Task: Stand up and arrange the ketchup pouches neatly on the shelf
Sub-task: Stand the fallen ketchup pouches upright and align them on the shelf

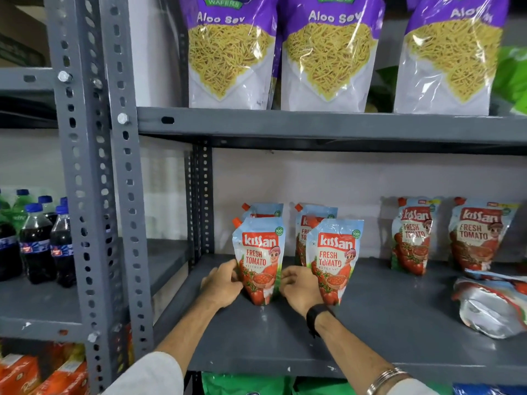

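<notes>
Several Kissan ketchup pouches stand on the grey metal shelf. The front left pouch stands upright between my hands. My left hand touches its left side and my right hand curls against its right side. A second front pouch stands just right of my right hand. Two more pouches stand behind them. Two upright pouches lean at the back right. A fallen pouch lies on its side at the far right.
Aloo Sev snack bags fill the shelf above. Slotted grey uprights stand on the left, with cola bottles on the neighbouring shelf. Orange cartons and green packs sit below.
</notes>
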Motion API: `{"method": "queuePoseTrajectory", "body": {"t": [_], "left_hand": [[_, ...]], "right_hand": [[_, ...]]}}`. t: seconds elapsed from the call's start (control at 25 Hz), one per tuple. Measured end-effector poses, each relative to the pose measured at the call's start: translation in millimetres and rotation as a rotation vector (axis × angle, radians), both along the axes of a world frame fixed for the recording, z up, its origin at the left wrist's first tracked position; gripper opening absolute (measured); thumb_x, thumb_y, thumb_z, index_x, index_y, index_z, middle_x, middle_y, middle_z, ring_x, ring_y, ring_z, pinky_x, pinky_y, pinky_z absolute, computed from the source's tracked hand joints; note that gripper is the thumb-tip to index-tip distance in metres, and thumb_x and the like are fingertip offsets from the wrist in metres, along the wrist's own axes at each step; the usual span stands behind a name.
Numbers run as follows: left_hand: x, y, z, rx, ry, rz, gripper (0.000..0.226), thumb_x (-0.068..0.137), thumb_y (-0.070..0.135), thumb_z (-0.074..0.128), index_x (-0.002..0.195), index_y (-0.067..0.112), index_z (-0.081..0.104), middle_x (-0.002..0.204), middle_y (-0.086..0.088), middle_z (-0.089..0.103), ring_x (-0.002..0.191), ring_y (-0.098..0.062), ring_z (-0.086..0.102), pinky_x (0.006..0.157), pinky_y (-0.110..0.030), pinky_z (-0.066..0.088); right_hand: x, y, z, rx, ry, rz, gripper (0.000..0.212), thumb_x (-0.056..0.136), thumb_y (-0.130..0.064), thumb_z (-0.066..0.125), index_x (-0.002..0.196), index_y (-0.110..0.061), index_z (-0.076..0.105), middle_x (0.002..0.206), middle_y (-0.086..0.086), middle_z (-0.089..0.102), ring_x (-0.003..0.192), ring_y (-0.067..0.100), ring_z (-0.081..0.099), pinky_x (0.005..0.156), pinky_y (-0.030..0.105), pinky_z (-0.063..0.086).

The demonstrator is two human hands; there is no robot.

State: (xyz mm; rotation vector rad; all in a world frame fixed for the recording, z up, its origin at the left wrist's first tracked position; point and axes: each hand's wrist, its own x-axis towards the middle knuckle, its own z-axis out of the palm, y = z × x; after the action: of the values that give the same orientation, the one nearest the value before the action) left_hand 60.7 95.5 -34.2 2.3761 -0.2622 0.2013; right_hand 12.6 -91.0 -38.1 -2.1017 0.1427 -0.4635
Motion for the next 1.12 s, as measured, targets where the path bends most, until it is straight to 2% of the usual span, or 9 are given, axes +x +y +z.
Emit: {"method": "queuePoseTrajectory", "body": {"t": [0.2,0.32,0.44,0.52,0.6,0.68,0.8,0.92,1.12], "left_hand": [[-6.1,-4.1,-1.5,0.122,-0.137,0.088,0.021,0.089,0.016,0.056,0.103,0.030,0.063,0.090,0.008,0.070,0.103,-0.018,0.060,0.100,-0.046,0.036],[-7.8,-0.2,1.5,0.094,-0.123,0.072,0.018,0.090,0.018,0.061,0.104,0.029,0.066,0.091,0.010,0.073,0.101,-0.015,0.064,0.100,-0.044,0.039],[-8.5,8.2,0.1,0.076,-0.102,0.069,0.014,0.088,0.022,0.065,0.098,0.030,0.063,0.087,0.015,0.073,0.099,-0.012,0.066,0.101,-0.044,0.045],[-10.5,16.5,-3.3,0.096,-0.090,0.107,0.014,0.086,0.027,0.067,0.092,0.031,0.055,0.089,0.016,0.069,0.098,-0.012,0.065,0.100,-0.043,0.045],[-17.3,20.7,-7.3,0.170,-0.083,0.142,0.017,0.083,0.036,0.069,0.086,0.030,0.052,0.088,0.015,0.066,0.093,-0.012,0.064,0.091,-0.040,0.047],[-28.3,20.2,-11.1,0.192,-0.072,0.163,0.023,0.076,0.042,0.071,0.072,0.026,0.056,0.071,0.012,0.067,0.076,-0.009,0.064,0.075,-0.034,0.051],[-50.9,10.2,-11.2,0.240,-0.056,0.151,0.034,0.069,0.051,0.071,0.056,0.024,0.055,0.048,0.010,0.057,0.057,-0.007,0.060,0.055,-0.025,0.040],[-75.1,-36.8,-8.8,0.310,-0.050,0.055,0.037,0.070,0.053,0.072,0.053,0.026,0.053,0.046,0.012,0.053,0.050,-0.004,0.055,0.053,-0.025,0.037],[-123.2,-182.5,-6.2,0.095,-0.019,-0.180,0.042,0.082,0.035,0.080,0.048,0.022,0.059,0.043,0.004,0.057,0.044,-0.008,0.052,0.056,-0.029,0.041]], "right_hand": [[-1.7,2.1,0.8,-0.055,-0.034,-0.040,0.023,0.087,0.010,0.058,0.085,-0.006,0.073,0.083,0.006,0.074,0.080,0.020,0.070,0.074,0.026,0.060],[-3.9,1.8,2.9,-0.063,-0.018,-0.026,0.023,0.088,0.009,0.057,0.086,-0.007,0.073,0.080,0.004,0.072,0.077,0.016,0.067,0.076,0.027,0.060],[-9.5,-1.4,6.0,-0.018,0.000,-0.034,0.018,0.085,0.008,0.061,0.091,-0.002,0.074,0.090,0.012,0.077,0.088,0.025,0.072,0.084,0.036,0.061],[-16.5,-5.4,7.5,0.004,0.003,-0.039,0.013,0.081,0.005,0.068,0.083,-0.007,0.073,0.089,0.013,0.077,0.088,0.028,0.073,0.083,0.042,0.061],[-25.2,-16.1,9.8,-0.008,0.008,-0.051,0.014,0.078,-0.002,0.073,0.073,-0.014,0.069,0.083,0.009,0.076,0.083,0.024,0.072,0.078,0.039,0.062],[-35.3,-33.5,10.7,-0.034,0.029,-0.028,0.013,0.080,-0.009,0.073,0.070,-0.015,0.068,0.081,0.010,0.076,0.079,0.022,0.072,0.075,0.038,0.062],[-52.4,-57.9,14.1,-0.124,0.095,0.050,0.014,0.083,-0.016,0.068,0.073,-0.008,0.072,0.084,0.017,0.078,0.076,0.026,0.072,0.077,0.042,0.064],[-79.9,-102.9,17.8,-0.195,0.105,0.101,0.017,0.079,-0.022,0.065,0.067,-0.012,0.071,0.084,0.014,0.079,0.083,0.032,0.075,0.082,0.042,0.063],[-128.3,-226.3,29.9,-0.208,0.064,0.140,0.024,0.084,-0.026,0.069,0.066,-0.010,0.070,0.076,0.010,0.077,0.072,0.029,0.073,0.076,0.042,0.064]]}}
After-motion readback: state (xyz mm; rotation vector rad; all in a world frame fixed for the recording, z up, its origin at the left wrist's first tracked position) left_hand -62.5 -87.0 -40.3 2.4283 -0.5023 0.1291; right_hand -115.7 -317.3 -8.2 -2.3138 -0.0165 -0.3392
